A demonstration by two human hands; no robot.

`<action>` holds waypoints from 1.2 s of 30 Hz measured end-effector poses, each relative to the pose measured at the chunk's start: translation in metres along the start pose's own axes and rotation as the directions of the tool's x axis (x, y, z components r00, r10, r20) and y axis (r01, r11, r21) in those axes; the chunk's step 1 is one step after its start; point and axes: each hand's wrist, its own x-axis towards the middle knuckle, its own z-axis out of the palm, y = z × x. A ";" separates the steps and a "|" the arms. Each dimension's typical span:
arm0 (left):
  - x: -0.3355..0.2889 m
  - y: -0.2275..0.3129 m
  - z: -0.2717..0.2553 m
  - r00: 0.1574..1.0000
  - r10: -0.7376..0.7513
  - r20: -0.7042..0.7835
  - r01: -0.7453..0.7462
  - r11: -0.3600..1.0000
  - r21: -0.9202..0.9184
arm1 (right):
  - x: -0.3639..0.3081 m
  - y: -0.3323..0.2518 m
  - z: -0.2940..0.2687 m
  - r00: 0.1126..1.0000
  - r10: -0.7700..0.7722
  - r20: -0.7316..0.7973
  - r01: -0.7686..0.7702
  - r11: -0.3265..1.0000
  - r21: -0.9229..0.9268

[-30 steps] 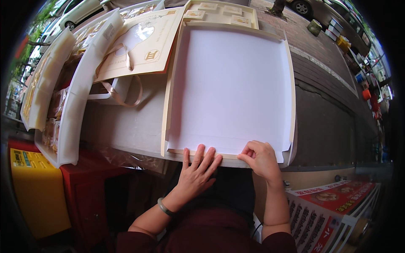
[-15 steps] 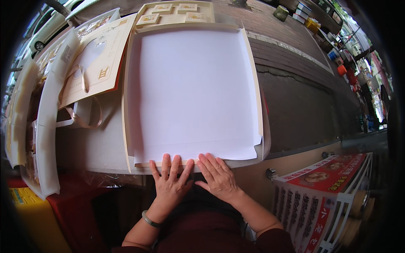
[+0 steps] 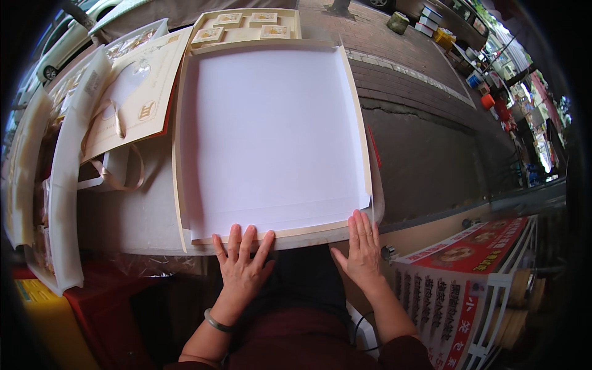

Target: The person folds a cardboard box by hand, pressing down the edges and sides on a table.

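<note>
A large shallow cream box (image 3: 178, 142), lined inside with white paper (image 3: 277, 135), lies on the table in front of me. My left hand (image 3: 241, 265), a bangle on its wrist, presses spread fingertips on the box's near edge. At the near right corner my right hand (image 3: 361, 253) rests its outstretched fingers, with the thumb held apart. Neither hand grips anything. The paper reaches up against the side walls and lies along the near edge.
Beyond the box sits a cream tray (image 3: 245, 24) with several small square boxes. A cream gift bag (image 3: 135, 92) with ribbon handles leans at the left beside white plastic crates (image 3: 68, 166) of packaged goods. A red and white printed sign (image 3: 462, 271) stands at lower right.
My right hand has slid right along the near edge to the corner, away from my left hand. The paper's near right corner, which stuck out before, now lies flatter along the edge.
</note>
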 end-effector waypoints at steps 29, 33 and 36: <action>-0.018 -0.043 -0.045 0.990 -0.139 0.008 0.138 0.987 0.085 | 0.036 -0.061 0.017 0.975 -0.172 -0.144 0.201 0.956 0.216; -0.027 -0.047 -0.046 0.982 -0.179 0.064 0.170 0.977 0.128 | 0.023 -0.026 0.003 0.988 -0.094 -0.119 0.111 0.983 0.144; -0.034 -0.045 -0.038 0.977 -0.204 0.064 0.193 0.970 0.149 | 0.013 -0.011 -0.003 0.994 -0.049 -0.099 0.059 0.993 0.104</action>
